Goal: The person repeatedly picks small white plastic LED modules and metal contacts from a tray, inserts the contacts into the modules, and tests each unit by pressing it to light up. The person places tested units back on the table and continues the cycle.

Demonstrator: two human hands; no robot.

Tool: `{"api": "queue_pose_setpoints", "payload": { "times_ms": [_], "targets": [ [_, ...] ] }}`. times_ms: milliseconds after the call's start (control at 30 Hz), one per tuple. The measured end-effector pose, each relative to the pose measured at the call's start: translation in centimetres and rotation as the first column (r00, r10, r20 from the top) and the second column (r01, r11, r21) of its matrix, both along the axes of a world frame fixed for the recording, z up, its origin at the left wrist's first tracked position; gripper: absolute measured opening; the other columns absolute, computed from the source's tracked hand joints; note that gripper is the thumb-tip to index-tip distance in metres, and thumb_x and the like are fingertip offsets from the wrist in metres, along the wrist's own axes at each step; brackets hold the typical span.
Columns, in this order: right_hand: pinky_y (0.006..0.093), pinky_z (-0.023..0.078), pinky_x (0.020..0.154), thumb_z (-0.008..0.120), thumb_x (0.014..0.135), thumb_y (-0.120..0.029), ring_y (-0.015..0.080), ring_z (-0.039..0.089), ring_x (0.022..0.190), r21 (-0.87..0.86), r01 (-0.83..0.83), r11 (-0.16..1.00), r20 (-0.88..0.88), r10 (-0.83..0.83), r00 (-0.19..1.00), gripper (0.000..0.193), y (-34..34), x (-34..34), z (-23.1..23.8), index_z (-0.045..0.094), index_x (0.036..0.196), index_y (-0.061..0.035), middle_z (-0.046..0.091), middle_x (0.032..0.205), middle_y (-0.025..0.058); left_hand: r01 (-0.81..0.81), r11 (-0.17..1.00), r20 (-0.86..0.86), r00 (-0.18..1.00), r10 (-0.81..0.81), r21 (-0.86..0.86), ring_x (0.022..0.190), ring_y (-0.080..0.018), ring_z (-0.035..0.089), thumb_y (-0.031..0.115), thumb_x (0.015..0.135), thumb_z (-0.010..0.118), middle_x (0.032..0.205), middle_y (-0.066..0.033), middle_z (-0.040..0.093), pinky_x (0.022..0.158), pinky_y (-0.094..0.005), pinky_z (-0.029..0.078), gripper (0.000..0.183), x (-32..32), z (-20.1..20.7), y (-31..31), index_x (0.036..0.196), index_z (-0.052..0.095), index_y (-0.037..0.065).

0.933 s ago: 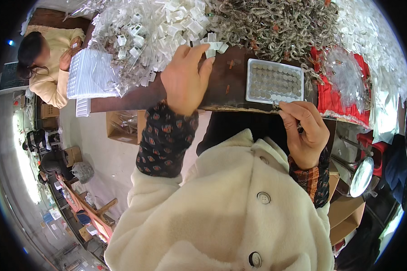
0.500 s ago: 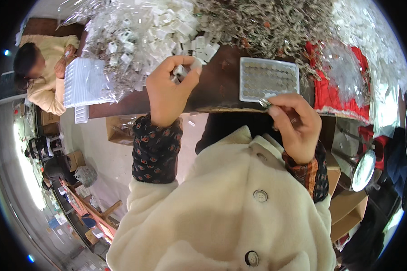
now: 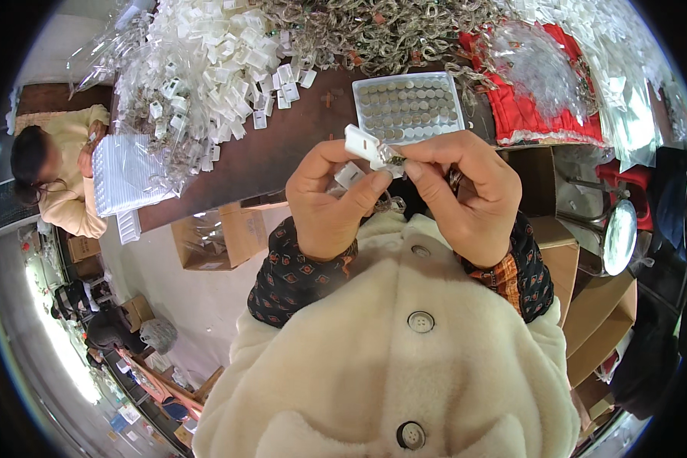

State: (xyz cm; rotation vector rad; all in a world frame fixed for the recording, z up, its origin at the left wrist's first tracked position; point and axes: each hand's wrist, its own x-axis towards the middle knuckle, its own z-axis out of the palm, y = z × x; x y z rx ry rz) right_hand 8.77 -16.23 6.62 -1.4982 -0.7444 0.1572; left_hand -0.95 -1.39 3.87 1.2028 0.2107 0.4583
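My left hand (image 3: 324, 206) pinches a small white plastic housing (image 3: 359, 143) between thumb and finger, just in front of the table edge. A second white housing (image 3: 349, 175) is tucked inside the same hand. From the other side, my right hand (image 3: 477, 202) is closed on a small shiny part with thin wire (image 3: 391, 159), its fingertips meeting the first housing. Whether the part sits inside the housing or only touches it, I cannot tell. Directly beyond the hands lies a white tray (image 3: 404, 79) holding rows of round metal discs like button cells.
Loose white housings (image 3: 229, 57) heap up at the back left of the dark table (image 3: 301, 122). Behind the tray lies a tangle of clear wire coils (image 3: 366, 27). A red cloth (image 3: 504, 118) is at right, stacked white trays (image 3: 126, 179) at left. Another person (image 3: 61, 168) works there.
My left hand has left the housings pile with white pieces, moving right and nearer. My right hand has moved left with its small part, so both hands now meet. The view has shifted.
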Motion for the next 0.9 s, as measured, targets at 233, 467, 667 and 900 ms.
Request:
{"api": "queue_pose_setpoints", "payload": {
  "times_ms": [233,467,667,900],
  "targets": [
    [0.024,0.05,0.061,0.071,0.085,0.005,0.0122,0.064,0.071,-0.064,-0.056,0.996,0.084,0.061,0.995,0.018,-0.5,0.0,0.6,0.074,0.101,-0.0021,0.069,0.088,0.0083,0.001,0.995,0.01,1.0,-0.002,0.096,0.091,-0.0098,0.062,-0.001,0.088,0.075,0.105,-0.0078,0.071,0.084,-0.0258,0.052,0.025,-0.5,0.4,0.1,0.109,0.062,-0.001],
    [0.0219,0.046,0.063,0.071,0.085,0.005,0.0078,0.059,0.072,0.063,-0.194,0.979,-0.177,0.202,0.963,0.02,-0.6,0.1,0.1,0.074,0.104,-0.0012,0.068,0.086,0.0048,-0.031,0.995,0.154,0.988,0.015,0.099,0.093,-0.0116,0.065,-0.001,0.086,0.077,0.105,-0.012,0.072,0.083,-0.028,0.054,0.026,-0.2,-0.5,0.0,0.107,0.061,-0.002],
    [0.0212,0.044,0.063,0.072,0.087,0.004,0.0058,0.055,0.07,0.016,-0.218,0.976,-0.275,0.214,0.937,0.021,-1.5,0.6,0.4,0.075,0.107,-0.002,0.065,0.085,0.0018,-0.022,0.944,0.053,0.999,0.004,0.329,0.088,-0.0099,0.065,0.0,0.083,0.081,0.101,-0.0099,0.073,0.08,-0.0264,0.054,0.027,-0.5,-0.1,0.6,0.103,0.063,-0.002],
    [0.0221,0.049,0.069,0.072,0.087,0.006,0.0075,0.06,0.08,0.143,-0.202,0.969,-0.378,0.242,0.894,0.023,-0.7,-0.5,0.0,0.074,0.109,-0.0008,0.068,0.092,0.0042,-0.061,0.993,0.144,0.988,0.047,0.096,0.09,-0.0119,0.064,-0.002,0.086,0.076,0.105,-0.0118,0.071,0.08,-0.0264,0.053,0.028,0.3,-1.1,-0.2,0.108,0.058,-0.001]
  ]
}}
